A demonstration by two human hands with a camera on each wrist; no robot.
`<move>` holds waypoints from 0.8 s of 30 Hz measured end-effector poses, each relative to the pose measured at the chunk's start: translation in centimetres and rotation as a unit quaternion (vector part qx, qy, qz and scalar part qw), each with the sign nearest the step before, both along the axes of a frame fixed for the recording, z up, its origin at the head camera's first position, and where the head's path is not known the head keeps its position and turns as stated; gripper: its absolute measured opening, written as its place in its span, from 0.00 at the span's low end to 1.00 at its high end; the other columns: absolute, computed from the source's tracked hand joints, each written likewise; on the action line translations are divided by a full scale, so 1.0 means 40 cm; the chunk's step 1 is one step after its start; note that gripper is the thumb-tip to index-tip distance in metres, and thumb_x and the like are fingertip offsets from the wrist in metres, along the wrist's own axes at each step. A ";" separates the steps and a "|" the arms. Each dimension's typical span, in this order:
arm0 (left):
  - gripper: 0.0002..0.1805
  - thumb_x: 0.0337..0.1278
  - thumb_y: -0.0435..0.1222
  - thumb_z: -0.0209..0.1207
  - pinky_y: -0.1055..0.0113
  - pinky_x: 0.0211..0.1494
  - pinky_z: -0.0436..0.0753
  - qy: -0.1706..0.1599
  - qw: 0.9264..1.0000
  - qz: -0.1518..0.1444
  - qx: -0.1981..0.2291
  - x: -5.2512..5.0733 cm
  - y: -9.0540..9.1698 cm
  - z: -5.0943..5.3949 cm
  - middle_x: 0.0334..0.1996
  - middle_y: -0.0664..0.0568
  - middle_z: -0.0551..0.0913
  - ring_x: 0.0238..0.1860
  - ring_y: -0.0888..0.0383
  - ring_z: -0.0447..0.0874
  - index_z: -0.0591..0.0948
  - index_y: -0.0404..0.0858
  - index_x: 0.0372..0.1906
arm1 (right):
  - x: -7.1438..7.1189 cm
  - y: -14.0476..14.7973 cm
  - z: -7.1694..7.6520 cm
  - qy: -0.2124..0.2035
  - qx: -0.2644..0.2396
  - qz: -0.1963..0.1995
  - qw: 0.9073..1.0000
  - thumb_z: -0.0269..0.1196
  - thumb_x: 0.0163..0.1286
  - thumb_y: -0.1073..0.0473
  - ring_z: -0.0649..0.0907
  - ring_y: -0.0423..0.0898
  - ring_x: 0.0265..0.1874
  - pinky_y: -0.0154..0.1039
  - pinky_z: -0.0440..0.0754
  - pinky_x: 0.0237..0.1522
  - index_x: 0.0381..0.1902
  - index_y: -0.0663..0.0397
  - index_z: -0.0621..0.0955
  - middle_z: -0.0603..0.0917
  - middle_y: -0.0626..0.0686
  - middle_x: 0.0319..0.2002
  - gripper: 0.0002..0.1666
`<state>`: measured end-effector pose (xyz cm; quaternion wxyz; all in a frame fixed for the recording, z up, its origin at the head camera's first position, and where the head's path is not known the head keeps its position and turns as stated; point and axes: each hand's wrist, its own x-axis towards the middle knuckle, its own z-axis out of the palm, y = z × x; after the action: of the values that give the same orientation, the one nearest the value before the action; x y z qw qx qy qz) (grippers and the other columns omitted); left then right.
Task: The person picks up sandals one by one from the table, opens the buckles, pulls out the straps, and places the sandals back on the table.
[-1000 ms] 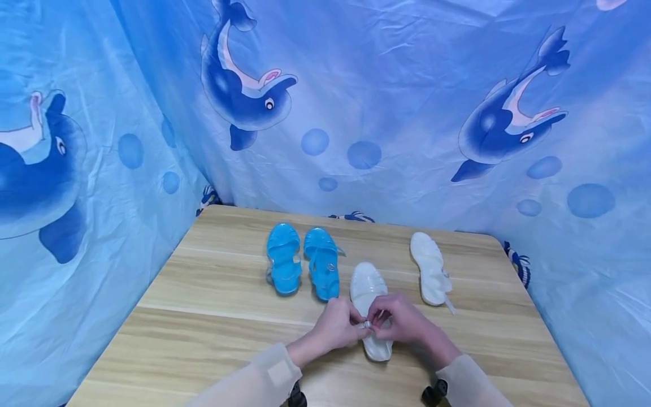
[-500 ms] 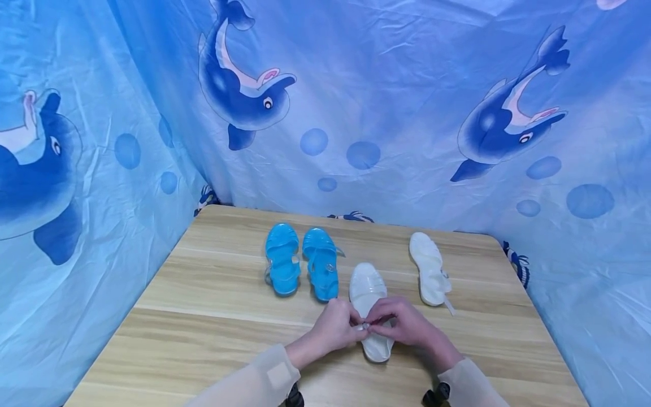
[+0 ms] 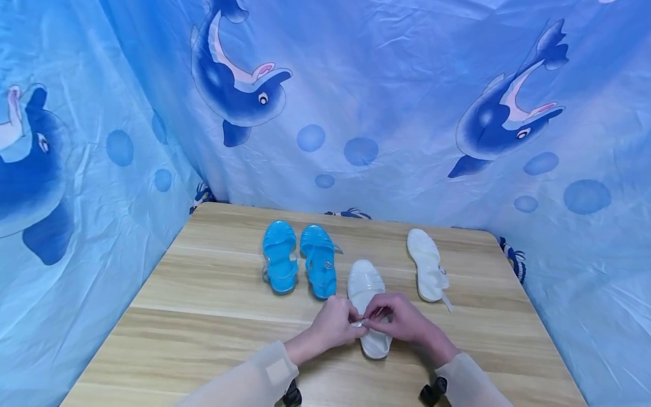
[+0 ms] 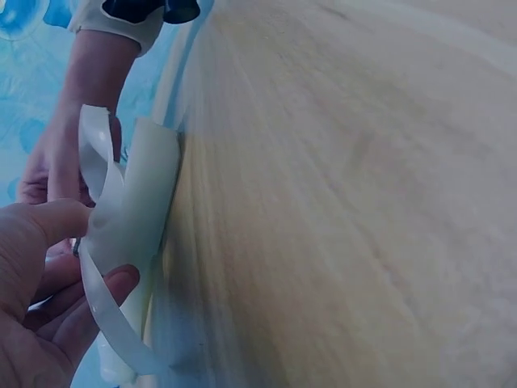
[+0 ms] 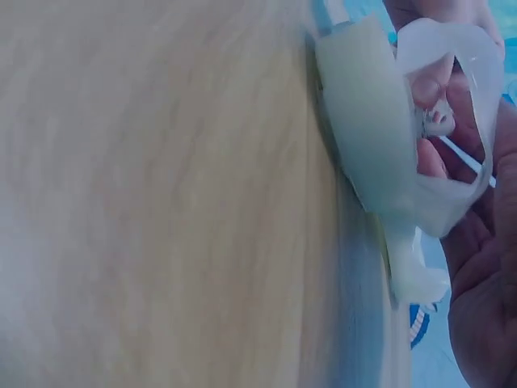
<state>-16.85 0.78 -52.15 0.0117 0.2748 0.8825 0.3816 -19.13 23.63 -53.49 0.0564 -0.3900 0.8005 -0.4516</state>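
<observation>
On wooden table (image 3: 203, 316), nearer white sandal (image 3: 365, 280), glossy, round-toed, slim-strapped

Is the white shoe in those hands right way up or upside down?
Right way up: from above, the white sandal shows its top, and in the left wrist view it rests sole-down on the table.

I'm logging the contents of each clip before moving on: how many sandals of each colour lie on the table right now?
Blue sandals: 2, a left one and a right one
White sandals: 2, a nearer one and a farther one
Total: 4
</observation>
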 end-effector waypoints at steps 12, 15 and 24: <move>0.05 0.55 0.37 0.77 0.83 0.26 0.74 0.002 1.000 0.001 0.000 0.002 -0.002 0.011 0.26 0.53 0.92 0.23 0.76 0.74 0.94 0.40 0.32 | -0.006 0.001 -0.002 -0.055 -0.009 -0.014 0.998 0.71 0.71 0.67 0.86 0.34 0.38 0.36 0.89 0.39 0.39 0.47 0.86 0.90 0.48 0.37 0.08; 0.05 0.56 0.37 0.77 0.83 0.26 0.74 0.000 1.000 0.004 0.009 0.004 -0.003 0.008 0.27 0.52 0.93 0.23 0.77 0.74 0.94 0.39 0.33 | -0.003 -0.002 0.001 -0.064 -0.006 -0.021 0.998 0.70 0.72 0.65 0.86 0.34 0.37 0.36 0.89 0.39 0.39 0.46 0.86 0.90 0.49 0.37 0.06; 0.06 0.56 0.38 0.77 0.85 0.28 0.74 0.007 1.000 0.001 0.021 0.008 -0.002 0.001 0.26 0.53 0.93 0.24 0.76 0.77 0.94 0.39 0.33 | 0.006 -0.013 0.009 -0.064 0.035 -0.059 0.996 0.74 0.70 0.55 0.86 0.35 0.36 0.34 0.88 0.39 0.37 0.41 0.88 0.89 0.44 0.36 0.03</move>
<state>-16.51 0.72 -52.10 -0.0004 0.2769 0.8746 0.3979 -18.88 23.10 -53.13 0.0949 -0.3102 0.8321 -0.4499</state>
